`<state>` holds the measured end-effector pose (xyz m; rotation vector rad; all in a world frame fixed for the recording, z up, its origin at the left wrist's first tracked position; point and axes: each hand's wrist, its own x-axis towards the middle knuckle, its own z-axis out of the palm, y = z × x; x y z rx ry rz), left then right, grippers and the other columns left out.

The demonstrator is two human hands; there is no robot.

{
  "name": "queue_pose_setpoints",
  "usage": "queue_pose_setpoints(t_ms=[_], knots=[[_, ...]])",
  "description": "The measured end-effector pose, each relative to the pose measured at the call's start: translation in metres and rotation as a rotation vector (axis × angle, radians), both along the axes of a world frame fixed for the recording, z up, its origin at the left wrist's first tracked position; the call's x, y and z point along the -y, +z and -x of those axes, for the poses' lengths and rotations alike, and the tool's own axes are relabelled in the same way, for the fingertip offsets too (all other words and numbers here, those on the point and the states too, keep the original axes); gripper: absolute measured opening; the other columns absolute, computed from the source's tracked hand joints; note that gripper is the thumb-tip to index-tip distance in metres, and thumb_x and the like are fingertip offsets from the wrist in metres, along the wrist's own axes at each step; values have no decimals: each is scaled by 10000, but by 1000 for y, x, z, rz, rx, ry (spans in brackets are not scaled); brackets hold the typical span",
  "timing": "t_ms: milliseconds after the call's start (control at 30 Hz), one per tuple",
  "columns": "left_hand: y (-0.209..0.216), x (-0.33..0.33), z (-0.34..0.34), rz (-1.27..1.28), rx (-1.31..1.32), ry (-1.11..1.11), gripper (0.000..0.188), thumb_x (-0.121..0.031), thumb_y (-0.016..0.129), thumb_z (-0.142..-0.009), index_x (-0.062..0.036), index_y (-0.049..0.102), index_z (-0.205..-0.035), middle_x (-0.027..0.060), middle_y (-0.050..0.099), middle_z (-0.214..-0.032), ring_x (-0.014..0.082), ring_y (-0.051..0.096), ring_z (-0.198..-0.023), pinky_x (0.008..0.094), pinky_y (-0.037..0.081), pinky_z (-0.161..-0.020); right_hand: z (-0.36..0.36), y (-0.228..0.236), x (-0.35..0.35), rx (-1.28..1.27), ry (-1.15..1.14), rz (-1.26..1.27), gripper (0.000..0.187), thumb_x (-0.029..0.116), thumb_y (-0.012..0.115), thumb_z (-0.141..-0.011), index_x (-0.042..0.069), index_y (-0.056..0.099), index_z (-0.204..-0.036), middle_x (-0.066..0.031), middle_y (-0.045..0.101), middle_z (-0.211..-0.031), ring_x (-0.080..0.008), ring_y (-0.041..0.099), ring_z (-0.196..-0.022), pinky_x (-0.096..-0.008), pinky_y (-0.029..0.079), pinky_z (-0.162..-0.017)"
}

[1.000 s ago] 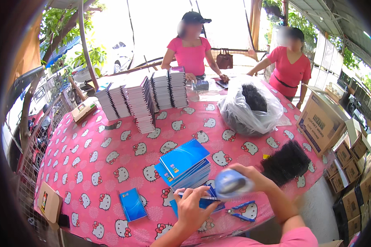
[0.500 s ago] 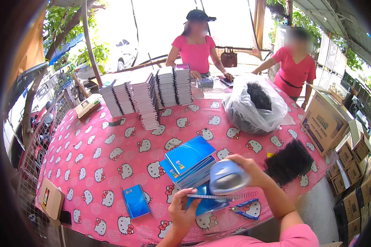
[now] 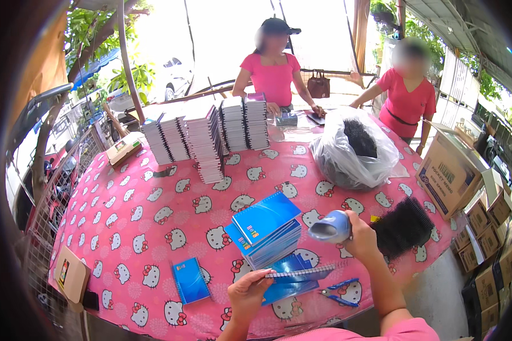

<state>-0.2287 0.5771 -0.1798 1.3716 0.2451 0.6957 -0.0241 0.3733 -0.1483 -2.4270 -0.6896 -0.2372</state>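
Observation:
My left hand (image 3: 248,294) pinches the left end of a small blue spiral notebook (image 3: 302,274), held on edge with its coil side up. The coil's thin end sticks out past the notebook's right side. My right hand (image 3: 360,237) is closed round a blue-grey plastic hand-held tool (image 3: 330,227) with a rounded, hollow-looking front, raised above the notebook and apart from it. Just beyond is a stack of blue notebooks (image 3: 267,227). Blue-handled pliers (image 3: 340,292) lie to the right, and a single blue notebook (image 3: 191,281) lies to the left.
Tall notebook stacks (image 3: 205,136) stand at the back left. A clear plastic bag (image 3: 355,159) of black coils sits at the back right, with a black coil pile (image 3: 404,227) nearer. Cardboard boxes (image 3: 452,173) line the right side. Two people in pink stand across the table.
The hand-held tool has lifted and moved right, away from the coil, and is turned more sideways. My left hand still holds the notebook, in nearly the same place.

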Motion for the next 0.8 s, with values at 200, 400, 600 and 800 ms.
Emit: queue_pose_setpoints(t_ms=[200,400,600,800], knots=[[1,11,-1,112,39,-7,216,123,629,-805,34,657,-1000,149,690,-989,168,664,-911,255,543,-761,-5,-7,35,-49,141,107,498,125,712,-684,53,569,-1156,-174,599,-1152,-330,559,-1100,-423,452,-923],[0,19,-4,106,84,-59,221,140,621,-805,50,655,-1004,169,684,-1008,187,662,-923,283,547,-808,86,78,-41,328,643,-99,430,226,731,-741,38,577,-1095,-144,585,-1072,-312,559,-1020,-401,462,-845],[2,17,4,62,88,-38,211,128,650,-794,62,672,-994,149,687,-998,162,651,-904,271,535,-805,93,38,-63,211,774,-139,307,182,685,-778,53,552,-1022,-90,560,-857,-263,579,-843,-355,477,-691],[-10,13,7,-82,46,60,188,93,687,-789,63,684,-974,131,694,-973,128,643,-870,252,528,-781,98,41,-66,334,817,-16,284,190,660,-768,54,584,-1005,-59,543,-762,-236,581,-729,-355,475,-600]])
